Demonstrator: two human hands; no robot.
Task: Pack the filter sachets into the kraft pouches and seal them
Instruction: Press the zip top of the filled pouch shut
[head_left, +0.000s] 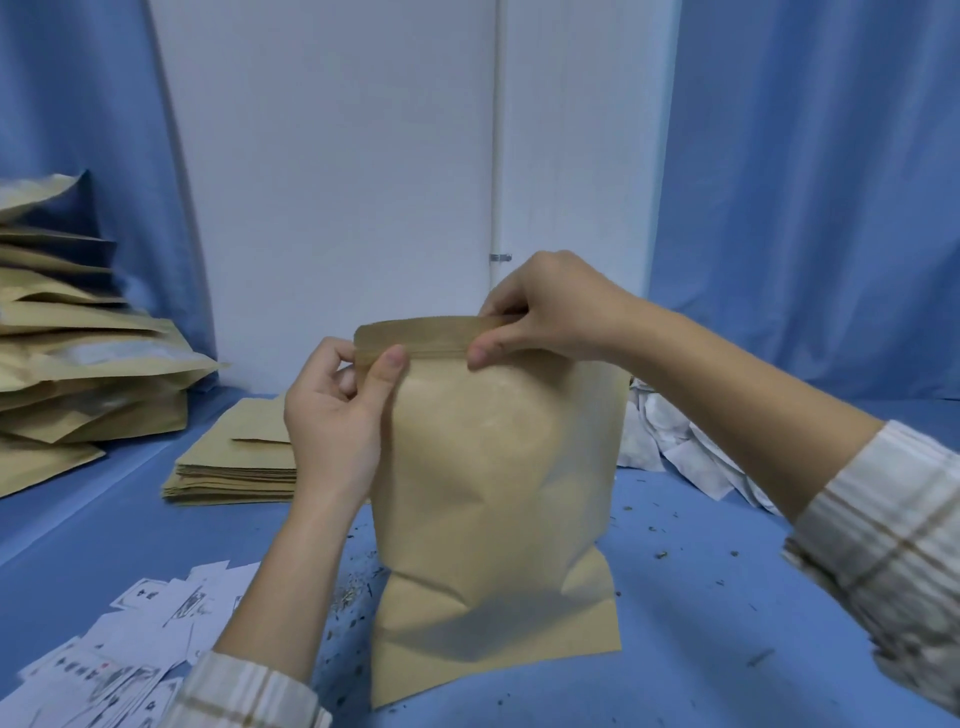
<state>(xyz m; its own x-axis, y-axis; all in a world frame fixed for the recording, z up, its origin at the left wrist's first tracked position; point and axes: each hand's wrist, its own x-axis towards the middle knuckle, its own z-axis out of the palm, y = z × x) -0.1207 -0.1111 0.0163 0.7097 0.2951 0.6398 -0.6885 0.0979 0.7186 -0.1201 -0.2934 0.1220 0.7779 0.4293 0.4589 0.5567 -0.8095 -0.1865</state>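
Observation:
A bulging kraft pouch stands upright on the blue table in the middle of the view. My left hand pinches the left end of its top strip between thumb and fingers. My right hand pinches the same strip near its right end, thumb in front and fingers behind. The strip looks pressed flat between them. White filter sachets lie heaped at the right, behind my right forearm.
A flat stack of empty kraft pouches lies left of centre. Filled kraft pouches are piled high at the far left. White printed slips are scattered at the front left. Dark crumbs speckle the table; blue curtains and a white wall stand behind.

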